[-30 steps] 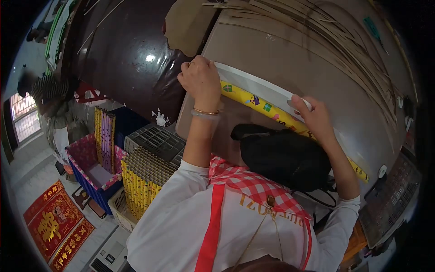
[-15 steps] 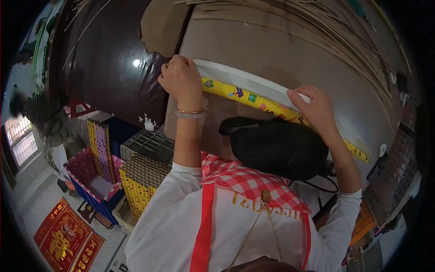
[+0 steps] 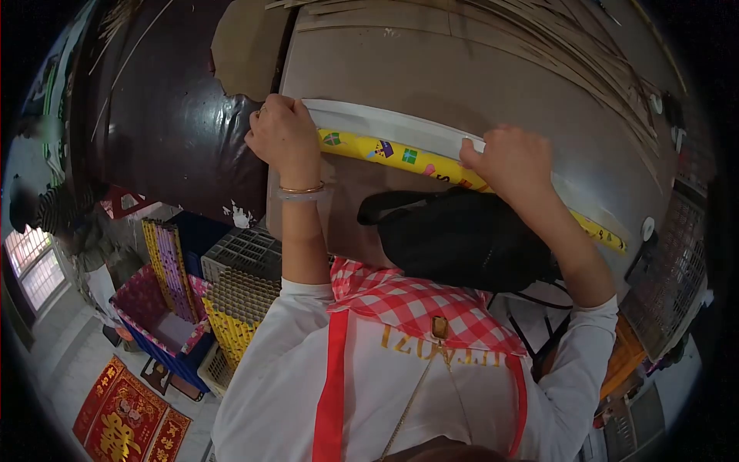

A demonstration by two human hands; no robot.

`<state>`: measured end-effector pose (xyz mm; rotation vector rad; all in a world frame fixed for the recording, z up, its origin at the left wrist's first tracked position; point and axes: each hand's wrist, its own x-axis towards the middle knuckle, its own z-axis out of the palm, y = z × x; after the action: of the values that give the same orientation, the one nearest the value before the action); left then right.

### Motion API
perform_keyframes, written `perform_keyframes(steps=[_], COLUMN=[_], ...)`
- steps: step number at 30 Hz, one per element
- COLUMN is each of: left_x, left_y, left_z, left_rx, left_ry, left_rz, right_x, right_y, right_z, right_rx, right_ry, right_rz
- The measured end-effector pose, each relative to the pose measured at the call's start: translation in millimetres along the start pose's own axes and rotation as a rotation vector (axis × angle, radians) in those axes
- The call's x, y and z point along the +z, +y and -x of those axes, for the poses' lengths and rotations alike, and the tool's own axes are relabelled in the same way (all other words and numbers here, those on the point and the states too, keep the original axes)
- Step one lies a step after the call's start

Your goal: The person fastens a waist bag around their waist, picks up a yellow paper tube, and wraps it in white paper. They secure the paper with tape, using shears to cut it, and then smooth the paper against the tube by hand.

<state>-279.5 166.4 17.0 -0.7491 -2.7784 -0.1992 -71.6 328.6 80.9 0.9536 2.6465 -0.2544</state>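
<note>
A long yellow printed paper (image 3: 410, 158) with colourful gift and letter motifs lies across the table, its white edge strip (image 3: 385, 118) turned up along the far side. My left hand (image 3: 283, 137) is closed at the left end of it, fingertips hidden behind the knuckles. Further right, my right hand (image 3: 512, 160) is closed on the white edge, with the thumb along it and the other fingers curled out of sight. The paper's right end passes behind my right forearm and shows again beyond it.
A black bag (image 3: 462, 242) lies close in front of my body. Thin strips (image 3: 554, 54) are spread along the table's far side. At lower left stand a floral-lined bin (image 3: 138, 296) with patterned tubes and a basket (image 3: 215, 369) of yellow tubes.
The whole view has shifted slightly, so table and hands appear further left. My right hand has turned, its fingers now curled more over the white edge. The left hand keeps its hold.
</note>
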Motion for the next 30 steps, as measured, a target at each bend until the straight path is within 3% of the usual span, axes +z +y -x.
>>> perform_keyframes(steps=[30], left_x=[-2], left_y=[1], left_z=[-1], left_rx=[-0.013], left_ry=[-0.006], left_rz=[-0.007], right_x=[7], right_y=[-13], right_z=[-11], right_rx=[-0.004], right_ry=[-0.05], right_rz=[0.085])
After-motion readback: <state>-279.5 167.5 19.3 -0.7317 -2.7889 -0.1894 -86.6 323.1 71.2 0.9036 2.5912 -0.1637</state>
